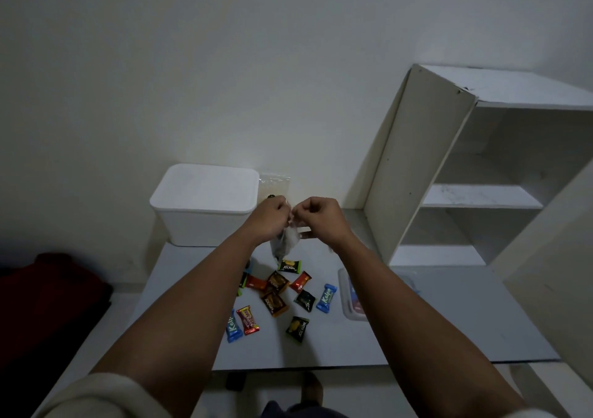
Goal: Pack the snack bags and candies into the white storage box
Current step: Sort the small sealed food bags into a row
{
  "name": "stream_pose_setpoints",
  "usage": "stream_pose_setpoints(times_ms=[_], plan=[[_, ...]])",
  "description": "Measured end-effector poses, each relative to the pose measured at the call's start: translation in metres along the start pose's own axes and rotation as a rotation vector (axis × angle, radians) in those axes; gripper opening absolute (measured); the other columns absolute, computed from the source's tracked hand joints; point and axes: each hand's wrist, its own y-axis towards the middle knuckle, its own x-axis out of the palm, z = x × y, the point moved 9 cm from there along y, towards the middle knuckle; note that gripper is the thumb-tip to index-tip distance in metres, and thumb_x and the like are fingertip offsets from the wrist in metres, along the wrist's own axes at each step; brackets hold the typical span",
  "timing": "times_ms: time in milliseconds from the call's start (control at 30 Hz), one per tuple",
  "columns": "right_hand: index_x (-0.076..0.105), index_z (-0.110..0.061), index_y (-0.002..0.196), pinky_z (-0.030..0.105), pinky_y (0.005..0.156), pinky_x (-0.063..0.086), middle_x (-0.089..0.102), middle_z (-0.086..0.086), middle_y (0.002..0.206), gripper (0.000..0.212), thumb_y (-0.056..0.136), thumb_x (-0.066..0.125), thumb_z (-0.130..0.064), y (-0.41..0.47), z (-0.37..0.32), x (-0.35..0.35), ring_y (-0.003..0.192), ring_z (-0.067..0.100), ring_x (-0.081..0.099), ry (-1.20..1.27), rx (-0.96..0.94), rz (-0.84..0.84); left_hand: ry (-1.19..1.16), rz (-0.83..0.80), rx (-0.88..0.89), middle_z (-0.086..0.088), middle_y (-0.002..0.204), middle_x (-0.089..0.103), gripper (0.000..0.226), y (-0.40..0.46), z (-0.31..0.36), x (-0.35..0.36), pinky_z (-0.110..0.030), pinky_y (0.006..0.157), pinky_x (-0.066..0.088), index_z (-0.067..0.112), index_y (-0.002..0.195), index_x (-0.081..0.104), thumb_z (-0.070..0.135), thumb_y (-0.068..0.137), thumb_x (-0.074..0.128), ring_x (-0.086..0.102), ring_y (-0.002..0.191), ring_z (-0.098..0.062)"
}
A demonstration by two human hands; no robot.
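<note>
- The small clear plastic bag [285, 241] hangs above the table [449, 321], pinched at its mouth by the left hand [269, 217] and right hand [321, 218].
- Best to keep the mouth level while sealing; something dark shows inside.
- Wrapped candies [276, 302] lie scattered below.
- The white storage box [205, 206], behind and to the left, appears lidded, which blocks packing.
- Another clear bag [274, 183] leans on the wall.

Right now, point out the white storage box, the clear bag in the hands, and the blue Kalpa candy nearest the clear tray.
white storage box [205, 193], head view, middle of its closed lid.
clear bag [285, 242], head view, hanging body below the hands.
blue Kalpa candy [326, 298], head view, middle of its wrapper.
</note>
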Motion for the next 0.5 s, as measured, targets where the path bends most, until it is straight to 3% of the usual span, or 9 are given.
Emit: stream_pose_setpoints(times_ms=[100,200,367,500], plan=[[0.07,0.006,0.092,0.048,0.074,0.065,0.074,0.024,0.091,0.011,0.095,0.064,-0.002,0.004,-0.004,-0.003,0.08,0.026,0.075,0.0,0.012,-0.01,-0.065,0.039,-0.004,-0.013,0.081,0.064,0.022,0.0,-0.001,-0.002,-0.047,0.075,0.056,0.013,0.081,0.055,0.018,0.099,0.044,0.06,0.074,-0.026],[0.07,0.007,0.093,0.047,0.074,0.065,0.074,0.024,0.092,0.01,0.095,0.064,0.0,0.005,-0.004,-0.009,0.085,0.033,0.077,0.034,0.01,0.066,-0.124,0.019,-0.008,-0.011,0.078,0.064,0.023,0.0,0.002,0.001,-0.04,0.072,0.055,0.014,0.077,0.054,0.018,0.098,0.047,0.06,0.072,-0.024],[0.073,0.002,0.097,0.051,0.077,0.064,0.075,0.021,0.095,0.01,0.092,0.068,-0.005,0.004,-0.001,-0.008,0.091,0.036,0.075,0.081,0.043,0.075,-0.048,0.018,0.048,-0.01,0.088,0.066,0.023,0.0,0.009,-0.001,-0.05,0.082,0.059,0.013,0.082,0.053,0.018,0.102,0.043,0.065,0.083,-0.026],[0.073,0.005,0.097,0.036,0.067,0.065,0.075,0.014,0.086,0.012,0.091,0.071,-0.005,0.003,-0.007,-0.01,0.078,0.021,0.075,0.083,0.115,0.0,-0.089,0.057,0.064,-0.012,0.091,0.068,0.023,0.001,0.011,-0.001,-0.055,0.084,0.059,0.017,0.084,0.051,0.018,0.104,0.039,0.069,0.09,-0.033]])
